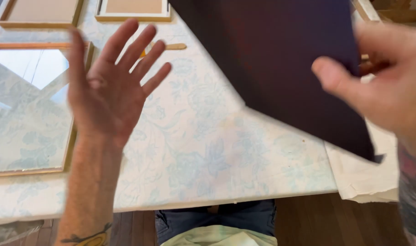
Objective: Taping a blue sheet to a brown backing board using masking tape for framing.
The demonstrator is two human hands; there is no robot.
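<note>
Holding a dark purple board (281,68) tilted above the floral tablecloth (203,155), my right hand (390,91) pinches its right edge, thumb in front. My left hand (112,86) hovers spread and empty beside it, palm up. Wooden frames (39,11) and a glass pane (25,105) lie left; no labels visible.

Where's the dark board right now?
In the head view, the dark board is up at the top right, gripped by the right hand and tilted over the floral tablecloth; the open left hand is apart from it.
</note>
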